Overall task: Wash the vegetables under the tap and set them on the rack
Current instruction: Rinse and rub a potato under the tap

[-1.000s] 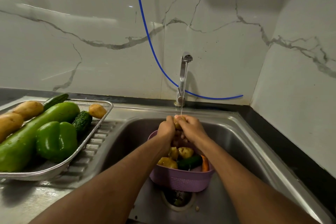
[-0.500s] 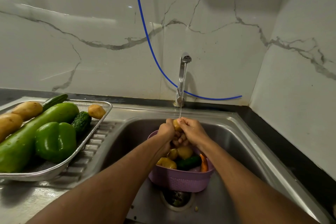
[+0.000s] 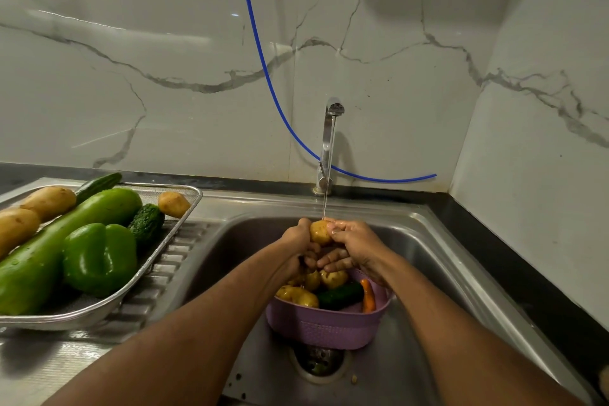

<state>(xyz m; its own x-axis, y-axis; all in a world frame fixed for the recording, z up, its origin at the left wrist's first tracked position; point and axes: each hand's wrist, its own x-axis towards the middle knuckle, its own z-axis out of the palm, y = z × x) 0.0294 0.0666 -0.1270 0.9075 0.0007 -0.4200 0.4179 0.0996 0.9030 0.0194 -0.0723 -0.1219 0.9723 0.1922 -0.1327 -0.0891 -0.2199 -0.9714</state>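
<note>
Two hands, left hand (image 3: 298,241) and right hand (image 3: 354,242), curl their fingers round one small wet yellow-brown potato (image 3: 319,232) under the tap (image 3: 329,142)'s thin stream, above a purple basket (image 3: 329,326) in the sink (image 3: 428,257); no readable writing shows.

You have no readable text, label, brand, number or sign anywhere in this view.
</note>
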